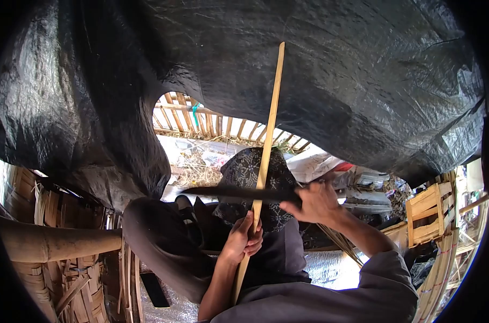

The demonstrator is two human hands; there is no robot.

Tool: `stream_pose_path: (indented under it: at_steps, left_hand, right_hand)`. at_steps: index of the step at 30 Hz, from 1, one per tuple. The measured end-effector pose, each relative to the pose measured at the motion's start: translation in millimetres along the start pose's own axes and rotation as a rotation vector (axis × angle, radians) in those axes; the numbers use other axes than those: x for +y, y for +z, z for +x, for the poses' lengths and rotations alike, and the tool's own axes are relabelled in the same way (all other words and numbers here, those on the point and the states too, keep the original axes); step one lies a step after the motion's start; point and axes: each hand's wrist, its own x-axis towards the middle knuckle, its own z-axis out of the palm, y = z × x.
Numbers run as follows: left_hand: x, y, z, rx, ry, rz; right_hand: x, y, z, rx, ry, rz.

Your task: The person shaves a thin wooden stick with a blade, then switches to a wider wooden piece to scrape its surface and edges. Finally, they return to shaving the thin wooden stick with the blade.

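A long, pale strip that looks like bamboo (273, 110) stands nearly upright in front of me, its lower end running down past my lap. My left hand (243, 238) is wrapped round its lower part. In my right hand (317, 203) is the handle of a long dark knife (223, 192). The blade lies across the strip just above my left hand, its tip pointing left. Behind the knife, a dark patterned cloth (244, 166) covers part of my lap.
Black plastic sheeting (363, 70) hangs across the top. A thick bamboo pole (67, 244) crosses the left side, with woven bamboo below it. A dark phone-like object (154, 289) lies at lower left. A small wooden crate (428, 213) stands at right, and a slatted fence (201, 119) lies beyond.
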Motion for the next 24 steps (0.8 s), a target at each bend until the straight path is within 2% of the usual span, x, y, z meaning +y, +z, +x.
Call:
stream_pose_path:
  at_steps: [4, 7, 8, 11, 13, 15, 16, 17, 19, 20, 23, 24]
  left_hand:
    - [-2.6, -2.3, -0.4, 0.000, -0.015, -0.017]
    - [-1.5, -0.7, -0.1, 0.009, -0.004, 0.003]
    - [-1.7, -2.0, 0.8, 0.006, -0.002, 0.007]
    - [-4.4, -5.7, 1.3, -0.031, -0.009, -0.039]
    - [-4.7, -5.1, 0.6, -0.022, -0.007, -0.025]
    - [-2.9, -3.5, 0.2, -0.013, -0.006, -0.010]
    - [-3.7, -2.8, -1.8, -0.005, -0.003, 0.003]
    - [-5.3, -2.8, -3.2, -0.004, -0.009, 0.005]
    - [-4.5, -3.3, -1.4, 0.014, 0.016, 0.028]
    - [-3.7, -4.7, -0.4, 0.008, 0.023, 0.034]
    - [-6.2, -7.7, -0.4, -0.023, 0.005, -0.027]
    - [-5.9, -7.8, -0.4, -0.029, -0.005, -0.035]
  right_hand:
    - [0.5, -6.8, 7.0, -0.105, -0.052, -0.046]
    - [18.3, 14.7, 22.7, 0.225, 0.057, 0.008]
    - [18.1, 16.1, 21.1, 0.231, 0.059, 0.007]
    - [1.5, 11.0, 7.7, 0.068, 0.000, 0.011]
    - [-3.5, 10.2, 3.5, 0.151, -0.207, -0.054]
    - [-1.7, -2.9, 12.8, -0.090, -0.079, -0.059]
    - [8.1, 3.1, 20.7, -0.055, -0.031, -0.053]
    - [15.5, 8.0, 28.9, 0.169, 0.030, -0.001]
    - [25.5, 7.9, 45.2, 0.296, 0.134, 0.103]
    - [27.5, 3.9, 42.6, 0.132, 0.156, 0.138]
    - [17.7, 11.2, 26.4, 0.126, 0.018, 0.070]
    - [6.1, -2.9, 22.2, -0.077, 0.034, 0.114]
